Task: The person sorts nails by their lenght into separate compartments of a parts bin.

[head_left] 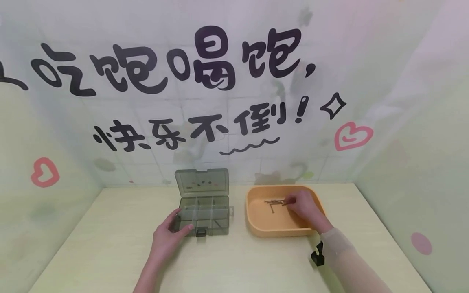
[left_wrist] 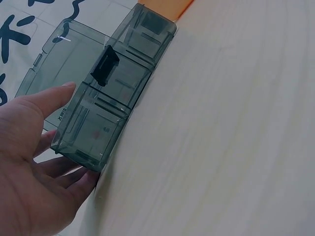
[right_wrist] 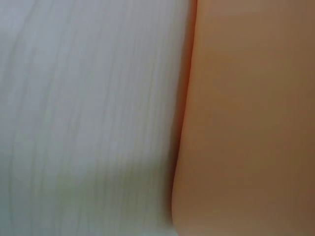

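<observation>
Left hand (head_left: 166, 240) grips the box (head_left: 205, 213) near the table's (head_left: 249, 264) back edge, one screw (head_left: 218, 223) apparently placed in its front-right compartment (head_left: 224, 222); right hand (head_left: 303, 205) seemingly pinches another, several more screws (head_left: 275, 202) left in the tray (head_left: 264, 219).

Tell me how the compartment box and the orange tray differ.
The compartment box is see-through gray; the orange tray is opaque. The box is split by dividers, the tray is one undivided space. The box has a raised lid; the tray shows none. The left hand grips the box, while the right hand reaches into the tray. Both stand on the table.
</observation>
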Action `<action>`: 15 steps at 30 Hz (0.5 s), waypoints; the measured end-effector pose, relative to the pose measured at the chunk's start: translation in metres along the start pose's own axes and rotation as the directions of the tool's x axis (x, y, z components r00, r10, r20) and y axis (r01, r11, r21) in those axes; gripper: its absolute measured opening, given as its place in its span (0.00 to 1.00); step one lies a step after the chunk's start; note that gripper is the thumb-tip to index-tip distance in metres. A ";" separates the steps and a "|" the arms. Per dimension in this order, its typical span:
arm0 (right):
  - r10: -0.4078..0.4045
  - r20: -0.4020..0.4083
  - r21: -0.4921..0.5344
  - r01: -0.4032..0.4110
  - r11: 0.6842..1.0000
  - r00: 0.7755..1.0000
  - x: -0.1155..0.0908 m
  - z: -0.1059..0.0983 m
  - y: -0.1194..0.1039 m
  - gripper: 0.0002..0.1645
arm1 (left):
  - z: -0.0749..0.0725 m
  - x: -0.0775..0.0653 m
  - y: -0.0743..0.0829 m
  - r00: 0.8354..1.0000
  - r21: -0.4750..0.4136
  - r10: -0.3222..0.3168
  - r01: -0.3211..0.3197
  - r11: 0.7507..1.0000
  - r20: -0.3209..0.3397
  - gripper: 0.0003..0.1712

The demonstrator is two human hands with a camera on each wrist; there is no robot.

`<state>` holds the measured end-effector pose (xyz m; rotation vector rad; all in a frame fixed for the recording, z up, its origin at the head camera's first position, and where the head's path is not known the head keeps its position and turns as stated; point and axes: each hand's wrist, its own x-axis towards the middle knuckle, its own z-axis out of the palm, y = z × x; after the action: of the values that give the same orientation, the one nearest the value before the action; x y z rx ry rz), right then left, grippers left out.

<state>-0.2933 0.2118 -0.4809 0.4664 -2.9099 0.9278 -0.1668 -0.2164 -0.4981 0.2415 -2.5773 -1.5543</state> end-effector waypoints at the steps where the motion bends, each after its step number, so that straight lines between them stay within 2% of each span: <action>1: -0.003 0.000 -0.001 0.003 1.000 1.000 0.000 0.000 0.000 0.10 | 0.000 0.000 0.000 1.000 -0.002 0.000 0.000 1.000 0.000 0.44; 15: -0.001 -0.005 -0.068 0.001 0.998 1.000 0.002 0.000 0.002 0.11 | 0.000 0.000 0.000 1.000 -0.012 -0.016 0.016 1.000 0.003 0.46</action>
<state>-0.2957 0.2128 -0.4822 0.4604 -2.9255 0.8257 -0.1670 -0.2160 -0.4982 0.2591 -2.5739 -1.5756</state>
